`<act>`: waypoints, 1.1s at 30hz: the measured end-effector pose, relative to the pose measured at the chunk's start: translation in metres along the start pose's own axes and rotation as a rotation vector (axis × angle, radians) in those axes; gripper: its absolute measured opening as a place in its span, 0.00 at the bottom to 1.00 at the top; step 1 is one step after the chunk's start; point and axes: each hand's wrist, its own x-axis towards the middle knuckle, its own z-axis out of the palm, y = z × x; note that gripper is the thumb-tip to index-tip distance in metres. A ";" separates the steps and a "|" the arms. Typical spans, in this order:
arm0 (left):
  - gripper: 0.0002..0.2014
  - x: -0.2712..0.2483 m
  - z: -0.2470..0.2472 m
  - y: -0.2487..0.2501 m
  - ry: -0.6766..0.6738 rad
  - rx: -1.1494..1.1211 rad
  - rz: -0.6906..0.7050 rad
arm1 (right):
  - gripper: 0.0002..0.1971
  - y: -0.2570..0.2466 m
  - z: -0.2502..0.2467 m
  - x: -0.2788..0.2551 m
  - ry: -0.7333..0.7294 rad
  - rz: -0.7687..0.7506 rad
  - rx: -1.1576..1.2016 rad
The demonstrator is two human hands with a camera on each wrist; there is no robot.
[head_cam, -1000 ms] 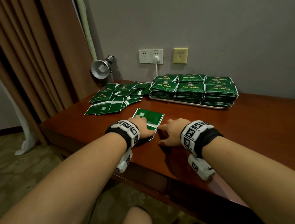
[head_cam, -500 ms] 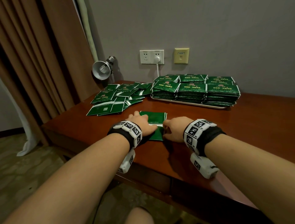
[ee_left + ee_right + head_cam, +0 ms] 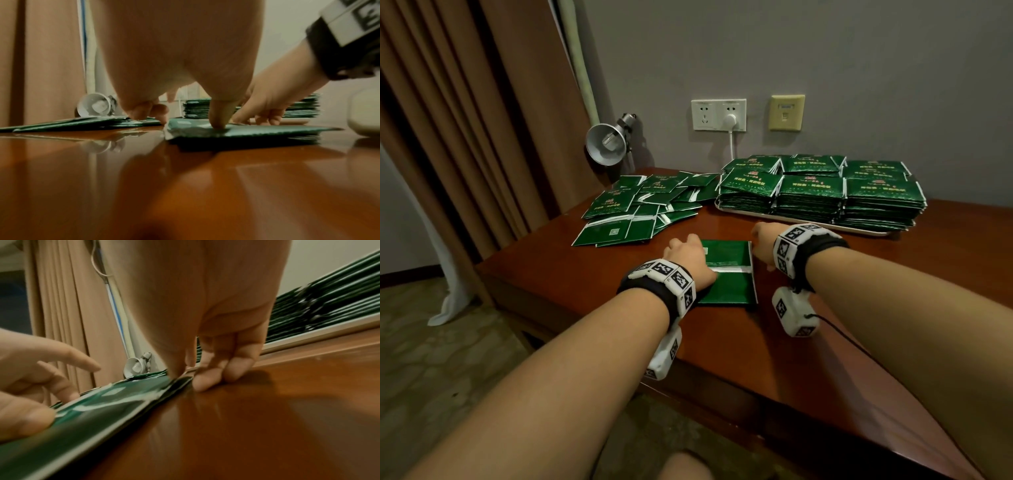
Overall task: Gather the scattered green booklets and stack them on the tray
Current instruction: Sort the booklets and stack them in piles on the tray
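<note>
A small stack of green booklets (image 3: 729, 270) lies on the brown table between my hands. My left hand (image 3: 688, 257) grips its left side. In the left wrist view the thumb (image 3: 219, 116) presses on top while the fingers (image 3: 148, 110) curl at the far left edge. My right hand (image 3: 763, 240) pinches the far right corner, its fingers (image 3: 207, 381) curled against the side of the stack (image 3: 115, 404). Scattered booklets (image 3: 640, 209) lie in a loose pile at the back left. The white tray (image 3: 859, 229) at the back right carries several tall booklet stacks (image 3: 811, 195).
A metal clamp lamp (image 3: 606, 144) stands at the back left corner beside the brown curtain (image 3: 465, 137). A plug and cable hang from the wall socket (image 3: 719, 114) behind the tray. The table's front edge (image 3: 722, 387) runs under my forearms.
The small stack has turned from tilted to square with the table. My right hand has slid from the near side to the far right corner. My left hand stays on the left side.
</note>
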 end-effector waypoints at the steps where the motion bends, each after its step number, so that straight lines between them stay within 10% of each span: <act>1: 0.35 0.000 -0.001 0.000 0.012 -0.022 -0.008 | 0.31 -0.009 -0.006 -0.021 0.019 -0.024 0.020; 14: 0.47 0.007 0.001 -0.004 -0.008 0.017 0.085 | 0.40 -0.029 -0.016 -0.064 0.070 -0.152 -0.109; 19: 0.51 0.004 -0.003 -0.006 0.110 0.089 0.147 | 0.16 -0.034 -0.024 -0.075 0.098 -0.381 0.077; 27: 0.11 -0.014 -0.025 0.000 0.242 0.021 0.258 | 0.13 -0.032 -0.033 -0.096 0.096 -0.371 0.428; 33: 0.21 -0.021 -0.021 0.007 0.237 -0.039 0.331 | 0.13 -0.031 -0.031 -0.085 0.162 -0.234 0.173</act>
